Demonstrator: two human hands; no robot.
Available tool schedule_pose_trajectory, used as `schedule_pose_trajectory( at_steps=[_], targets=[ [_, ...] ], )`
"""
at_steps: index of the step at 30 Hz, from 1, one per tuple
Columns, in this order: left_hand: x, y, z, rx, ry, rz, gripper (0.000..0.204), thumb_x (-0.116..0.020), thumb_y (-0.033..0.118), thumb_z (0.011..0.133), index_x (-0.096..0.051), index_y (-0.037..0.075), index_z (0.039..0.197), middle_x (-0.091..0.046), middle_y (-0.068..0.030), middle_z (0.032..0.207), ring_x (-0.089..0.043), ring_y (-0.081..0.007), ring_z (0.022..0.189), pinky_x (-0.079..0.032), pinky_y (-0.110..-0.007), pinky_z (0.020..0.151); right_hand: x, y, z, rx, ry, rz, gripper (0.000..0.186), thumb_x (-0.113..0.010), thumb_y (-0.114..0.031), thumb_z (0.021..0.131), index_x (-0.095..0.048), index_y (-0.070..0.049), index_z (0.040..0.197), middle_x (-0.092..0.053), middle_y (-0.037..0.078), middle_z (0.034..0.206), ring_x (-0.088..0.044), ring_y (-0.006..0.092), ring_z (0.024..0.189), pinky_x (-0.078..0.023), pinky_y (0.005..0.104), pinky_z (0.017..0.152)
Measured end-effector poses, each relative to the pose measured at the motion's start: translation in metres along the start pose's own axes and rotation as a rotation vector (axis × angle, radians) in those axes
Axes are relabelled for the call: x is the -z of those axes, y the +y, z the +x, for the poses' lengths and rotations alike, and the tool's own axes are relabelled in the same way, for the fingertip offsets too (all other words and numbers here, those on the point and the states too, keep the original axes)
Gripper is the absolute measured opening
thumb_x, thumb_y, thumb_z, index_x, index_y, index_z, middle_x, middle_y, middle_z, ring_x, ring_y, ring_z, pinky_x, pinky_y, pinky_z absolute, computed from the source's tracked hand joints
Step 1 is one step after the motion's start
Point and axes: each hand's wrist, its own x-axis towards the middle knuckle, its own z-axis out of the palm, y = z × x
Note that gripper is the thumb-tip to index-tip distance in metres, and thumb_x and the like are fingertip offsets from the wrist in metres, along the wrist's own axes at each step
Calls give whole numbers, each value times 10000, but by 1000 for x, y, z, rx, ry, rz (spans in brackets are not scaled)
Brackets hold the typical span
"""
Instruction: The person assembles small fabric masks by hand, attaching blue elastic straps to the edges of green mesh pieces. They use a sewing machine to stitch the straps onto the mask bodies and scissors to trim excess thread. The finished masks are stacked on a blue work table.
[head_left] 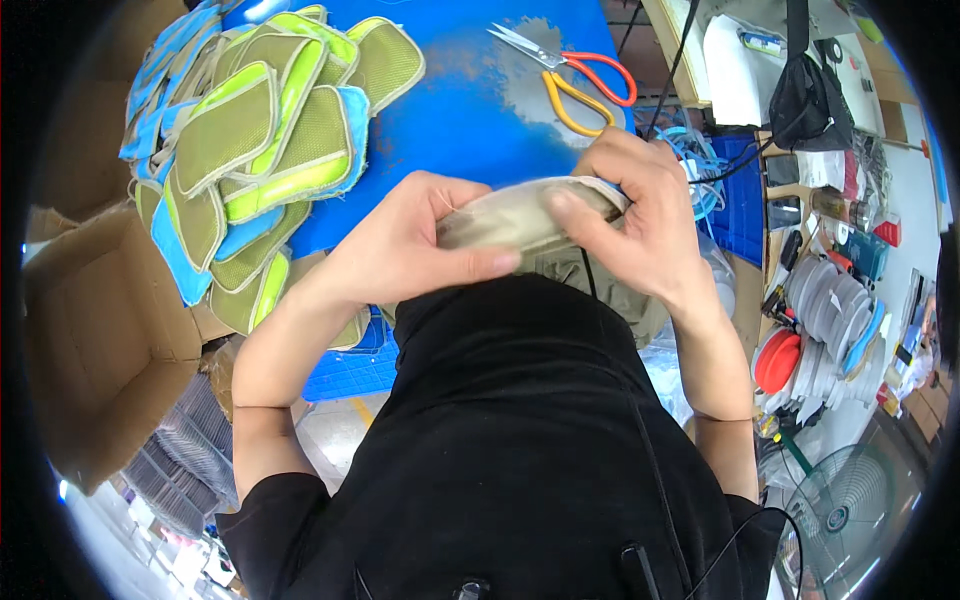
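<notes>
Close in front of my body, both hands grip one beige-olive sewn fabric piece [490,218] with a pale edge. My left hand [415,240] is closed on its left end, thumb lying along the near side. On the right end, my right hand [635,205] pinches the edge between thumb and fingers. The piece is bent and slightly blurred, so its full shape does not show. Beyond my right hand lie scissors [560,62] with one red and one yellow handle, blades spread. At the left, a pile of olive mesh pieces [230,130] with lime and blue parts covers the table's corner.
A blue table [440,130] with worn patches spreads ahead. An open cardboard box [110,330] stands at the left, with stacked grey sheets [185,450] below it. On the right are a cluttered shelf with reels [830,300], a black pouch [810,100] and a fan [838,515].
</notes>
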Motion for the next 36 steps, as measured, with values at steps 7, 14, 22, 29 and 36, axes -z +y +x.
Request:
schedule_pose_trajectory(
  at_steps=[7, 14, 22, 29, 36],
  targets=[
    [1, -26, 25, -26, -9, -369, 483, -802, 304, 903, -684, -54, 1204, -751, -91, 1069, -703, -115, 943, -561, -277, 843, -4, 8, -5, -171, 19, 7, 392, -801, -238, 874, -612, 10, 637, -520, 111, 594, -505, 240, 532, -372, 371, 516],
    [10, -36, 22, -29, -126, -617, 427, -726, 305, 976, -682, -49, 1210, -739, -68, 1044, -682, -90, 904, -559, -259, 811, -13, 37, -12, -183, 153, 149, 421, -795, -190, 899, -568, 17, 611, -465, 47, 577, -409, 131, 554, -313, 320, 522],
    [16, -20, 18, -116, -40, -418, 330, -701, 316, 987, -694, 0, 1081, -703, -8, 971, -626, -55, 849, -499, -225, 772, -30, 61, -24, -295, 231, 327, 457, -725, -228, 975, -527, 12, 641, -404, 2, 646, -353, 90, 642, -289, 294, 581],
    [5, 11, 69, -241, 29, 15, 245, -651, 251, 1025, -680, 18, 953, -626, 71, 826, -531, -1, 777, -452, -212, 686, -6, 28, -3, -399, 12, 504, 291, -656, -268, 1024, -625, -2, 911, -561, -31, 746, -475, 53, 737, -394, 241, 649],
    [1, 5, 74, -496, 308, 422, 227, -743, 206, 929, -700, -10, 986, -659, 3, 886, -575, -54, 826, -471, -252, 698, 4, 40, -9, -559, 221, 946, 299, -667, -224, 1012, -582, -105, 751, -575, -56, 695, -449, 6, 631, -352, 208, 578]
  ],
)
